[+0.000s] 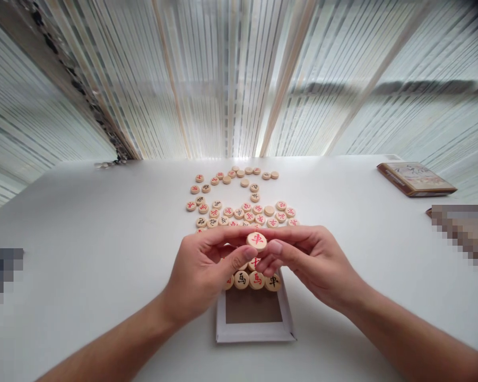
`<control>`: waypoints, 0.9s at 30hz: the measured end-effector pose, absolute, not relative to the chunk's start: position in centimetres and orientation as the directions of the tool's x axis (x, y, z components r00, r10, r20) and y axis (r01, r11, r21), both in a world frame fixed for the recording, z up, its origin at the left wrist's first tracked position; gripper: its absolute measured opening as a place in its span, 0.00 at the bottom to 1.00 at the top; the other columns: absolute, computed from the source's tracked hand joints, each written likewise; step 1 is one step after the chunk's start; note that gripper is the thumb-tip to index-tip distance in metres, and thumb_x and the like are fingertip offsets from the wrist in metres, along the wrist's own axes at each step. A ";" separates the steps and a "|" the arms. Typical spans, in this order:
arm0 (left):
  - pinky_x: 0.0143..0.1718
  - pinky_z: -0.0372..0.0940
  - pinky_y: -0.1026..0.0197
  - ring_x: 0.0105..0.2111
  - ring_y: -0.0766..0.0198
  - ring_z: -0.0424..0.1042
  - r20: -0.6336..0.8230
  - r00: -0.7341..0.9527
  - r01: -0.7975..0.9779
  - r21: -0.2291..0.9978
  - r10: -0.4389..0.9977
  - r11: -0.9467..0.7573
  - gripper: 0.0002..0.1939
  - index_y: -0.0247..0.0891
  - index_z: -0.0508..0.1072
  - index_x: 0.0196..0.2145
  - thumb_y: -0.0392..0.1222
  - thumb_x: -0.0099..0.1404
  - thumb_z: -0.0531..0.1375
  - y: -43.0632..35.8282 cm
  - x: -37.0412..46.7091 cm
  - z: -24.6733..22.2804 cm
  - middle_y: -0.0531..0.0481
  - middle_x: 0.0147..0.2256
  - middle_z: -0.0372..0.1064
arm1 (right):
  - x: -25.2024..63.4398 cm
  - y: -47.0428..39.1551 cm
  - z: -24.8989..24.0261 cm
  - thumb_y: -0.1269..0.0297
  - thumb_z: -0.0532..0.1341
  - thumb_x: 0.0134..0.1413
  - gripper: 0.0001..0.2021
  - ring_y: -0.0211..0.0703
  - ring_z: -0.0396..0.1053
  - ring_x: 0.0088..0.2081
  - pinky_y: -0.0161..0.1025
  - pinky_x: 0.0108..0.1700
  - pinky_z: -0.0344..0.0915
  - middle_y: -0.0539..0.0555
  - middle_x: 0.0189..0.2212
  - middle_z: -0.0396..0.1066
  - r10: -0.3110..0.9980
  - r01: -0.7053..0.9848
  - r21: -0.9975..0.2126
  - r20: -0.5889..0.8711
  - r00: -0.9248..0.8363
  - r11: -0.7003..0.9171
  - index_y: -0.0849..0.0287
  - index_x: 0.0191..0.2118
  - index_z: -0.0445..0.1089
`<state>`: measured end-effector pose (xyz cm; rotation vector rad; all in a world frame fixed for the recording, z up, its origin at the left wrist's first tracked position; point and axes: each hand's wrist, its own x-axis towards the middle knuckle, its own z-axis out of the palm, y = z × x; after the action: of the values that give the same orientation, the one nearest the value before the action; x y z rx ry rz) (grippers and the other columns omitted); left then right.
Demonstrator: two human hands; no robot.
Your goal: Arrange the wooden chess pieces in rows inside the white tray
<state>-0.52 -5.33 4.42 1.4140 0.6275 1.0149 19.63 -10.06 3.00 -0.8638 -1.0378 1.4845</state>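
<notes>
Between the fingertips of both hands is a round wooden Chinese chess piece with a red character facing up. My left hand pinches it from the left, thumb in front. From the right, my right hand has its thumb and fingers at the piece's edge. Below them lies a shallow white box with a brown bottom. A row of chess pieces with black and red characters lies across it, and part of the rows behind is hidden by my hands.
Many loose chess pieces are scattered on the white table beyond my hands. A flat brown box with a picture lies at the right. Striped curtains hang along the table's far edge.
</notes>
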 end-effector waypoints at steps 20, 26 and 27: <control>0.48 0.82 0.59 0.46 0.54 0.85 0.143 0.524 -0.083 0.990 0.840 -0.117 0.15 0.41 0.85 0.54 0.43 0.71 0.70 -5.1 -0.3 4.3 0.43 0.50 0.85 | 19.1 -9.8 3.2 0.58 0.83 0.45 0.20 0.48 0.84 0.33 0.43 0.37 0.85 0.56 0.35 0.86 0.991 -0.230 -0.964 0.136 0.013 0.135 0.54 0.46 0.87; 0.49 0.81 0.63 0.46 0.58 0.85 0.144 0.495 -0.094 0.989 0.857 -0.112 0.13 0.44 0.86 0.52 0.39 0.70 0.70 -5.2 -0.5 4.2 0.46 0.50 0.85 | 18.9 -9.9 3.1 0.63 0.83 0.45 0.16 0.46 0.84 0.33 0.41 0.38 0.84 0.55 0.34 0.86 0.986 -0.232 -0.958 0.161 0.040 0.166 0.54 0.43 0.86; 0.49 0.81 0.63 0.45 0.58 0.85 0.142 0.497 -0.092 0.990 0.856 -0.111 0.13 0.44 0.86 0.52 0.38 0.70 0.70 -5.2 -0.5 4.2 0.46 0.49 0.85 | 18.9 -10.0 3.1 0.63 0.83 0.45 0.17 0.47 0.84 0.33 0.41 0.38 0.85 0.55 0.33 0.86 0.986 -0.234 -0.958 0.158 0.049 0.166 0.54 0.42 0.87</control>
<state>-0.54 -5.18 4.16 1.4633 0.7054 0.9277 18.91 -9.96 3.13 -0.9300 -1.0848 1.1715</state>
